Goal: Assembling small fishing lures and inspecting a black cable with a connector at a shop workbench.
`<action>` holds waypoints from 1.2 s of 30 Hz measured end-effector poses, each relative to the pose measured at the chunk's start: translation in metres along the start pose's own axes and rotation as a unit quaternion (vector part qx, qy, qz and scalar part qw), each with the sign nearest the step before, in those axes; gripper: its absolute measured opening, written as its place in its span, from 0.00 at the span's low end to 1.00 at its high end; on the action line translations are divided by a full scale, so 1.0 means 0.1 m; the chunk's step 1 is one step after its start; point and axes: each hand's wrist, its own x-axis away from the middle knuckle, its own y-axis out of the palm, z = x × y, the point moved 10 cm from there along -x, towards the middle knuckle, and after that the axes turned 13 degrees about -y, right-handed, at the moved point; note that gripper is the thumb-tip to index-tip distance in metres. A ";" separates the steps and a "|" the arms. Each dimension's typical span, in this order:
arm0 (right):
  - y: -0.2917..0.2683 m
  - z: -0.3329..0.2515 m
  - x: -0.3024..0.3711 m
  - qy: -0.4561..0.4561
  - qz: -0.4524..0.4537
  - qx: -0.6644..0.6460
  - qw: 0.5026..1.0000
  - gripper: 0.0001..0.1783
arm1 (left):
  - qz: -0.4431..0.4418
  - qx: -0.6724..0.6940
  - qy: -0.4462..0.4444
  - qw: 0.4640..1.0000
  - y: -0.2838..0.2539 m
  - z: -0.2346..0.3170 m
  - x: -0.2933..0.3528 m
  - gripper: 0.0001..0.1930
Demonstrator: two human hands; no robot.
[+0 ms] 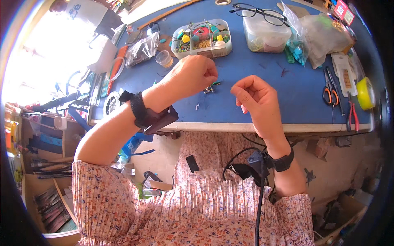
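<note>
My left hand (pixel 193 76) is above the blue table mat (pixel 238 108), its fingers curled together toward the right. Whatever they hold, if anything, is hidden by the hand. Across from it, my right hand (pixel 260 100) is raised near the table's front edge with thumb and forefinger brought together. I cannot make out anything between them. Small dark and green pieces (pixel 210 88) lie on the mat just below my left fingertips. Beyond my left hand stands a clear compartment box (pixel 223 50) with beads, cords and small coloured parts in it.
A small clear cup (pixel 164 59) and a plastic bag (pixel 141 50) sit at the left. Black-framed glasses (pixel 274 17) rest on a translucent tub (pixel 262 39). To the right are orange-handled scissors (pixel 330 95), red-handled pliers (pixel 352 119) and a yellow tape roll (pixel 365 93).
</note>
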 end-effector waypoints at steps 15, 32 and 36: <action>0.04 -0.03 0.01 0.008 -0.003 0.019 1.000 0.08 | 0.045 0.063 0.012 0.997 -0.35 0.04 -0.20 0.06; 0.09 -0.04 0.02 0.009 -0.014 0.019 1.000 0.08 | 0.185 -0.022 0.023 0.982 -0.72 -0.41 -0.53 0.06; 0.09 -0.02 0.03 0.017 -0.013 0.021 1.000 0.08 | 0.175 -0.093 0.065 0.978 -0.59 -0.39 -0.48 0.09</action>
